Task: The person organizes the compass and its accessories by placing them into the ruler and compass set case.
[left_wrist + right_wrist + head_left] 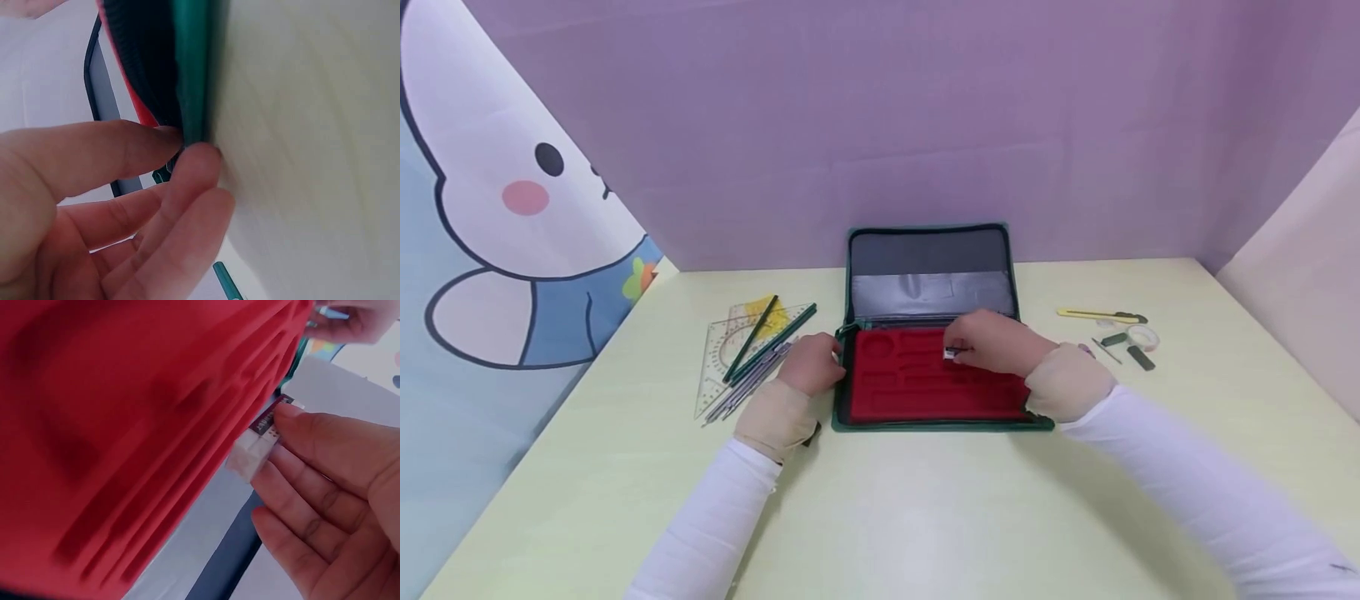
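Note:
A green zip case [940,427] lies open on the table, its red moulded tray [887,407] showing a round recess and several long ones. My right hand [996,340] is over the tray's right half and pinches a small white eraser [249,455] with a dark printed sleeve between thumb and fingers. In the right wrist view, the eraser is close above the red surface; contact cannot be told. At the case's left side, my left hand [811,364] pinches the green edge [190,69] between thumb and fingertips.
Left of the case lie clear rulers [711,367], green pencils [782,337] and silver drawing tools [747,387]. To the right are a yellow utility knife [1093,314], a white tape roll [1142,337] and small dark pieces [1141,358]. The case lid [928,250] leans back behind the tray.

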Motion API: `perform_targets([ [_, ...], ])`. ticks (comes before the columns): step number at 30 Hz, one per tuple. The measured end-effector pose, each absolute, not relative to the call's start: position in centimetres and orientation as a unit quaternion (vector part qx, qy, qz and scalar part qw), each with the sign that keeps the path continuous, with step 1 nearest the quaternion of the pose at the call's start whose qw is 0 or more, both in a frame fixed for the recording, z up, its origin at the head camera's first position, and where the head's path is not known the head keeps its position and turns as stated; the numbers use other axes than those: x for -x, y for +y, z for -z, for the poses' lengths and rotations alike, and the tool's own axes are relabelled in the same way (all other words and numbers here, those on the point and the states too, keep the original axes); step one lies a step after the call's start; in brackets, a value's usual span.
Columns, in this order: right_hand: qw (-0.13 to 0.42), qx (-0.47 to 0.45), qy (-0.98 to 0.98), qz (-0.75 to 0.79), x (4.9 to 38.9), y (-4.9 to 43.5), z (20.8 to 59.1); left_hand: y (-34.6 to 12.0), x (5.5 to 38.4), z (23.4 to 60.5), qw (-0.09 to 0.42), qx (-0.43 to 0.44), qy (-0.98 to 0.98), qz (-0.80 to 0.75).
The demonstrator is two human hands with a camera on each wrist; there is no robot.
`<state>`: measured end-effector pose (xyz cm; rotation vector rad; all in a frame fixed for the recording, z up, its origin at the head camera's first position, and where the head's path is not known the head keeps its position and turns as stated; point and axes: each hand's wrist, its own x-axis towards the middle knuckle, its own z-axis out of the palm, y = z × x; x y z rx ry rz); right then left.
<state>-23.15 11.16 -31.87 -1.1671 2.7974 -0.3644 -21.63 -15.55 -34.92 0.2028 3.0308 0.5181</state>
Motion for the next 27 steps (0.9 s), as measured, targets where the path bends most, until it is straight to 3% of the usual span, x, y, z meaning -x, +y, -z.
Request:
perform_targets([
  [16,0.084,0.428,0.894,0.104,23.1,3.8,31.6,-15.6,21.7,34.7,0.03,-0.062,0.983,-0.17],
  [27,0.092,0.424,0.895,0.104,22.7,1.3,32.7,-15.7,21.9,34.9,0.033,-0.057,0.983,-0.173],
])
